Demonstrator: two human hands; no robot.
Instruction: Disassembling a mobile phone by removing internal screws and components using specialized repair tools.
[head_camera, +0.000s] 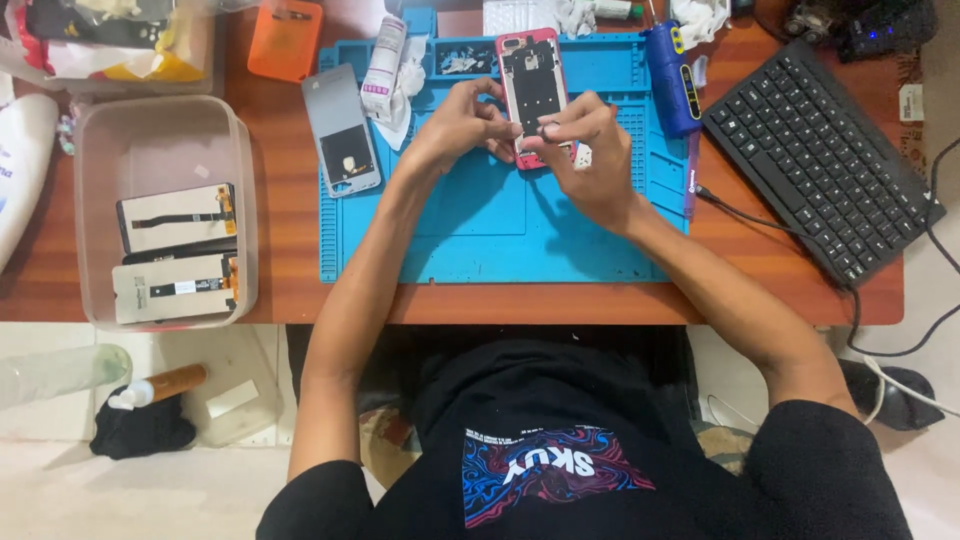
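An opened phone (530, 75) with a red frame and its back off lies on a blue repair mat (480, 220). My left hand (455, 125) grips the phone's lower left edge with its fingertips. At the lower right edge, the fingers of my right hand (592, 155) are pinched together on the phone's lower end. Whether they also hold a small part is too small to tell. The lower end of the phone is hidden under both hands.
A grey phone back cover (342, 130) and a white tube (383, 60) lie on the mat's left. A blue electric screwdriver (670, 80) lies on its right and a black keyboard (815, 150) beyond that. A clear box (100, 150) of phone screens stands far left, with an orange case (285, 38) behind.
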